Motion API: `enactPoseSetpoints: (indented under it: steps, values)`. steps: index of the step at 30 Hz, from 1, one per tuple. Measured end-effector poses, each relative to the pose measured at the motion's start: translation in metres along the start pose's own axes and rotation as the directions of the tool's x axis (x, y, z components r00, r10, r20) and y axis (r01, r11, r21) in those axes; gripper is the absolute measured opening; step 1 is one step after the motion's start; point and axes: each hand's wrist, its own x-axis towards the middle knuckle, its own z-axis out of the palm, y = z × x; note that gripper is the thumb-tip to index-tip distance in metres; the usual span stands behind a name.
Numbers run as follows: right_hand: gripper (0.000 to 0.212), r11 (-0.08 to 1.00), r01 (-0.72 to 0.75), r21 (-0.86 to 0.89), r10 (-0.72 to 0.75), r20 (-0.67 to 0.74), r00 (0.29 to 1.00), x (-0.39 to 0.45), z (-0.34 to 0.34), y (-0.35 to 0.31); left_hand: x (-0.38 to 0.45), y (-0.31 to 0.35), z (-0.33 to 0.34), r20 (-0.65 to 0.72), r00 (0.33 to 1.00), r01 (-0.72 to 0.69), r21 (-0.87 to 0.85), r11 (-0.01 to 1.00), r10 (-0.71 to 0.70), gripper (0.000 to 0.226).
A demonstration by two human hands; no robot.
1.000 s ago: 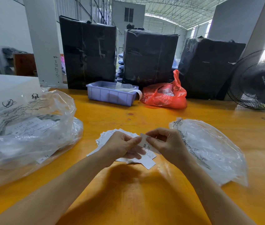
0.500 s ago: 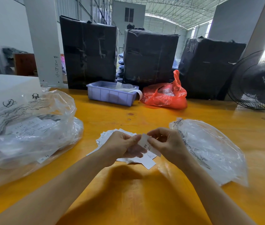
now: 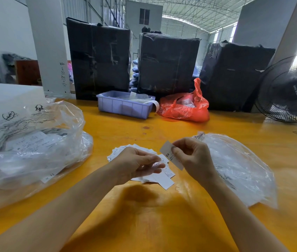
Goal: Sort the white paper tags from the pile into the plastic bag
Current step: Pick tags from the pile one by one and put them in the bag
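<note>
Pinching a white paper tag (image 3: 171, 155) between thumb and forefinger, the right hand (image 3: 192, 157) holds it tilted above the yellow bench (image 3: 162, 224), just beside the pile of tags (image 3: 159, 176). Dark print is on the tag, with letters that look like "SX". The left hand (image 3: 136, 163) hovers over the pile with its fingers loosely curled; something thin and clear seems to sit at its fingertips (image 3: 157, 163), but I cannot tell if they really grip it. The pile lies spread on the bench, partly hidden under the left hand. The clear plastic bag (image 3: 238, 170) lies flat on the bench to the right, behind and beside the right hand, and it looks nearly flat.

On the left side of the bench sits a large crumpled clear bag (image 3: 31, 142) with printed papers inside. At the far edge stand a lilac plastic bin (image 3: 124, 106) and, just beside it, a red plastic bag (image 3: 184, 106). Behind them three bundles wrapped in black film (image 3: 167, 64) stand upright. A black fan (image 3: 289, 91) is at the far right.
</note>
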Motion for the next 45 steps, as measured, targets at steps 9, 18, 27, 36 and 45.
enactPoseSetpoints:
  steps: [9,18,27,36,45]
  values:
    - [0.027,0.999,-0.004,-0.036,0.007,0.094,0.996,-0.003,0.000,-0.003,0.000,-0.001,0.001,0.012,1.000,-0.007,0.019,1.000,0.007,0.015]
    - [0.010,0.989,0.090,-0.117,-0.076,0.123,0.989,-0.006,0.004,-0.003,-0.003,-0.001,0.003,0.007,1.000,0.012,0.016,1.000,-0.012,0.014]
    - [0.014,0.997,0.003,-0.078,0.020,0.286,0.958,-0.007,0.003,-0.002,-0.002,-0.005,0.002,-0.057,0.997,-0.037,0.237,0.971,0.052,0.019]
    - [0.018,0.983,-0.176,0.054,0.153,0.291,0.944,-0.007,0.003,-0.006,0.000,-0.008,0.006,-0.069,0.987,-0.118,0.332,0.936,0.148,0.020]
    - [0.038,0.980,-0.196,0.032,0.174,0.341,0.924,-0.007,0.003,-0.006,0.003,-0.010,0.004,-0.052,0.992,-0.090,0.331,0.939,0.113,0.017]
